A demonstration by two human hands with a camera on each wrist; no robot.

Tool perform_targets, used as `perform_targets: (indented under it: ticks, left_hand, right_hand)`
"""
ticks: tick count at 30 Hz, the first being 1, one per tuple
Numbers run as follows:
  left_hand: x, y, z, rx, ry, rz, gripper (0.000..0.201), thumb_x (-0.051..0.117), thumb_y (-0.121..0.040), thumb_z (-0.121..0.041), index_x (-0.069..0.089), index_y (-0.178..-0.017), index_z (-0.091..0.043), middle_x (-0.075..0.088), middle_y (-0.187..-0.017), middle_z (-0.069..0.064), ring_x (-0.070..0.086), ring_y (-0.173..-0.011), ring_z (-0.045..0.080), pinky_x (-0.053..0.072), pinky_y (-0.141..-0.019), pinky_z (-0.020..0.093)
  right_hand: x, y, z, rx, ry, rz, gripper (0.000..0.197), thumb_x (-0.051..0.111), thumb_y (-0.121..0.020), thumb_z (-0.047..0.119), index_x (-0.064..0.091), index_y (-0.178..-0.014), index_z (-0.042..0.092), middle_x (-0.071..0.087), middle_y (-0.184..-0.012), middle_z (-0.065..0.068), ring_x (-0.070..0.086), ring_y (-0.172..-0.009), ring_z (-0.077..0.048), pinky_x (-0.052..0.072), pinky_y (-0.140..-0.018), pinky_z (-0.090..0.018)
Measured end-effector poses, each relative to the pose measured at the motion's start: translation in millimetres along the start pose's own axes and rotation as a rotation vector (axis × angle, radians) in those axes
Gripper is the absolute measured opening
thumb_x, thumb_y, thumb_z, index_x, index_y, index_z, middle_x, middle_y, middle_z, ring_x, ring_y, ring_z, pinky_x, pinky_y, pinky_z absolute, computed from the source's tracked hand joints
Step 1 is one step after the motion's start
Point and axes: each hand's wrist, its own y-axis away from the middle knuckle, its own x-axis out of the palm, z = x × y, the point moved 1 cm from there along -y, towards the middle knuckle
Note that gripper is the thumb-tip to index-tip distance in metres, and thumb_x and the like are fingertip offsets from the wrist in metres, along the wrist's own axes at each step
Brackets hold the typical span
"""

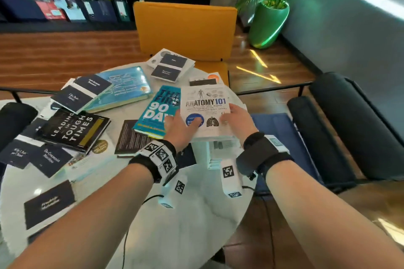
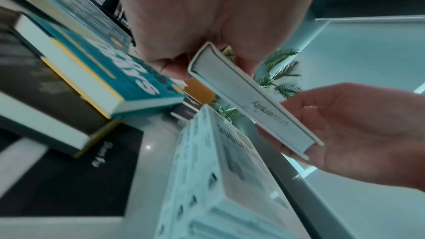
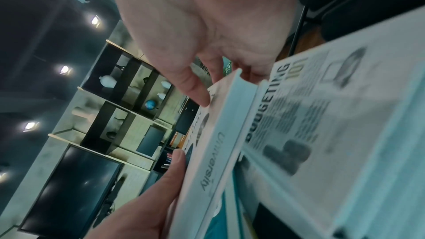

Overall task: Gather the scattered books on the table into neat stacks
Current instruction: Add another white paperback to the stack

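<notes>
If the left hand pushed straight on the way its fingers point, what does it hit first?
Probably the teal "90 Days" book, lying just beyond the left hand, which grips the Anatomy 101 book. Depth is unclear; raised, the hand might pass over it.

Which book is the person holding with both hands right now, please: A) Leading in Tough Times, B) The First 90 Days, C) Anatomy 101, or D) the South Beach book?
C: the left hand and right hand both grip the white Anatomy 101 book by its near edge.
</notes>
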Motion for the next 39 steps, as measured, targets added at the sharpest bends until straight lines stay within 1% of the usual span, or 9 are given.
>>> perform_targets:
  ticks: [4, 6, 9, 13, 16, 20, 24, 28, 39]
  left_hand:
    - [38, 15, -18, -0.02, -0.022, 0.007, 0.066, 0.059, -0.082, -0.051, 0.041, -0.137, -0.02, 0.041, -0.133, 0.015, 0.029, -0.129, 0.031, 0.026, -0.109, 0.039]
    - [52, 19, -23, -0.03, -0.048, 0.011, 0.065, 0.061, -0.086, -0.044, 0.037, -0.139, -0.018, 0.035, -0.136, 0.016, 0.026, -0.132, 0.031, 0.024, -0.111, 0.04]
    - [64, 24, -25, -0.054, -0.088, 0.028, 0.069, 0.061, -0.086, -0.043, 0.03, -0.143, -0.018, 0.03, -0.138, 0.016, 0.023, -0.135, 0.032, 0.022, -0.112, 0.04]
    - [67, 27, -22, -0.052, -0.133, 0.048, 0.068, 0.062, -0.087, -0.042, 0.031, -0.143, -0.019, 0.032, -0.134, 0.015, 0.026, -0.132, 0.032, 0.025, -0.11, 0.038]
    - [63, 28, -21, -0.005, -0.123, 0.096, 0.068, 0.062, -0.084, -0.047, 0.034, -0.141, -0.024, 0.037, -0.134, 0.012, 0.027, -0.132, 0.03, 0.026, -0.109, 0.036]
    - [57, 36, -13, 0.102, -0.217, 0.159, 0.105, 0.075, -0.054, -0.067, 0.027, -0.141, -0.033, 0.046, -0.139, 0.004, 0.036, -0.132, 0.028, 0.032, -0.109, 0.048]
    - [59, 45, -9, 0.136, -0.379, 0.165, 0.125, 0.087, -0.064, -0.037, 0.003, -0.154, -0.014, 0.026, -0.154, 0.008, 0.02, -0.14, 0.027, 0.021, -0.115, 0.041]
    - [59, 49, -11, 0.17, -0.411, 0.147, 0.115, 0.084, -0.069, -0.031, 0.008, -0.153, -0.013, 0.033, -0.151, 0.008, 0.025, -0.138, 0.026, 0.025, -0.113, 0.04]
    - [58, 50, -13, 0.227, -0.395, 0.095, 0.099, 0.088, -0.064, -0.025, 0.031, -0.145, -0.011, 0.053, -0.133, 0.009, 0.044, -0.125, 0.028, 0.032, -0.104, 0.037]
  right_hand:
    - [-37, 8, -24, 0.028, 0.01, 0.018, 0.039, 0.053, -0.08, 0.0, 0.064, -0.115, 0.013, 0.069, -0.115, -0.008, 0.063, -0.106, -0.028, 0.051, -0.096, -0.046]
    - [-47, 6, -33, 0.052, 0.094, 0.032, 0.051, 0.056, -0.073, 0.013, 0.06, -0.123, 0.02, 0.067, -0.119, -0.006, 0.062, -0.11, -0.028, 0.049, -0.099, -0.047]
    - [-54, 8, -40, 0.107, 0.338, 0.034, 0.049, 0.054, -0.08, 0.019, 0.051, -0.129, 0.024, 0.06, -0.121, -0.004, 0.047, -0.12, -0.029, 0.031, -0.109, -0.041]
    - [-52, 14, -48, 0.023, 0.598, -0.005, 0.032, 0.047, -0.089, 0.014, 0.05, -0.119, 0.024, 0.06, -0.12, -0.008, 0.046, -0.116, -0.036, 0.027, -0.091, -0.038]
    - [-50, 14, -56, -0.021, 0.547, -0.018, 0.042, 0.043, -0.086, 0.016, 0.046, -0.126, 0.03, 0.06, -0.122, -0.002, 0.045, -0.117, -0.036, 0.024, -0.082, -0.037]
    - [-62, 29, -59, -0.013, 0.541, 0.094, 0.067, 0.056, -0.087, 0.032, 0.028, -0.148, 0.028, 0.046, -0.14, -0.001, 0.027, -0.133, -0.034, 0.022, -0.107, -0.044]
    - [-72, 40, -67, -0.098, 0.684, 0.196, 0.095, 0.073, -0.078, 0.027, 0.015, -0.153, 0.021, 0.033, -0.148, -0.005, 0.02, -0.139, -0.031, 0.02, -0.115, -0.043]
    - [-77, 41, -71, -0.138, 0.676, 0.156, 0.091, 0.072, -0.08, 0.016, 0.018, -0.153, 0.02, 0.036, -0.148, -0.006, 0.03, -0.138, -0.027, 0.032, -0.113, -0.039]
    - [-75, 49, -78, -0.185, 0.75, 0.113, 0.082, 0.066, -0.086, 0.014, 0.019, -0.153, 0.02, 0.035, -0.147, -0.008, 0.039, -0.133, -0.025, 0.037, -0.108, -0.032]
